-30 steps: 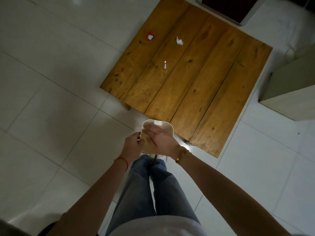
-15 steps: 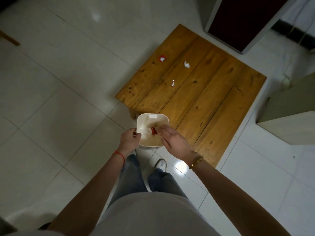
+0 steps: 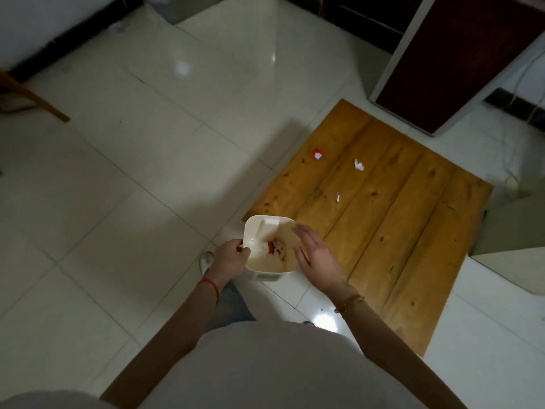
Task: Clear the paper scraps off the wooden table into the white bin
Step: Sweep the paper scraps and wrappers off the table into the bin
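We hold the white bin [image 3: 254,231] by its left rim, left hand [image 3: 228,259] pinching; right hand [image 3: 317,255] spread, empty, over the right rim. Three scraps [image 3: 358,165] remain mid-table [image 3: 413,231], well apart; near table edge bare.

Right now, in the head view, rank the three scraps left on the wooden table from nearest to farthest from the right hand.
From the right hand, open beside the white bin:
1. Thin red-and-white sliver, middle of the wooden table, nearest.
2. Crumpled white scrap, farther back.
3. Red-and-white scrap, back by the left edge, slightly farther; 2 and 3 are fairly close.
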Available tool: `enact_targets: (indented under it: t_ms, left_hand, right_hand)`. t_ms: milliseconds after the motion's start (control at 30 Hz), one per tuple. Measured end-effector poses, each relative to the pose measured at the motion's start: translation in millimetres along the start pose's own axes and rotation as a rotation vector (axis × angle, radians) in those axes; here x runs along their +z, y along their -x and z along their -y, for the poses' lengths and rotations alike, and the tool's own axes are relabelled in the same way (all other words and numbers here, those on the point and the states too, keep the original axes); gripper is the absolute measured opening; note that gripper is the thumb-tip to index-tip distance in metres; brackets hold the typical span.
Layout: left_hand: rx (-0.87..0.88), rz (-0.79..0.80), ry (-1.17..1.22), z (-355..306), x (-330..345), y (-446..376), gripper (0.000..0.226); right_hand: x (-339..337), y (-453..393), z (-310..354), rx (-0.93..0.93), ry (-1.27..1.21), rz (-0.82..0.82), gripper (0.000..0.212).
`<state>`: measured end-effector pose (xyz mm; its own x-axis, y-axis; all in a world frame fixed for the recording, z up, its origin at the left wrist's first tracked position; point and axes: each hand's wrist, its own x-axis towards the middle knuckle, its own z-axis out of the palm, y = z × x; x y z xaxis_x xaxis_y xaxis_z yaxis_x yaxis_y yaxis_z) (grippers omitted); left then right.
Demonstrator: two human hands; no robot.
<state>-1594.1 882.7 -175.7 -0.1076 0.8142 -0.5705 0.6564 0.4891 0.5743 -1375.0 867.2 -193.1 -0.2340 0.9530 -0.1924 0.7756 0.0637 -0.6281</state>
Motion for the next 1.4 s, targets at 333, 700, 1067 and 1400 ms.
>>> enact_targets:
  t_ms: [333, 700, 1067, 1400]
  left_hand:
    - [0.158, 0.077, -0.121, -10, -175, -135, 0.029]
    - [0.307, 0.252, -0.342, -94, -222, -279, 0.024]
    - [0.484, 0.561, -0.545, -243, -179, -411, 0.028]
    - [0.647, 0.775, -0.806, -324, -135, -493, 0.029]
  right_hand:
    - [28, -135, 102, 0.225, 0.005, -0.250, 0.043]
    - [23, -243, 105, 0.496, -0.046, -0.421, 0.041]
    - [-31, -318, 47, 0.864, -0.103, -0.685, 0.039]
    - [-56, -371, 21, 1.224, -0.155, -0.727, 0.041]
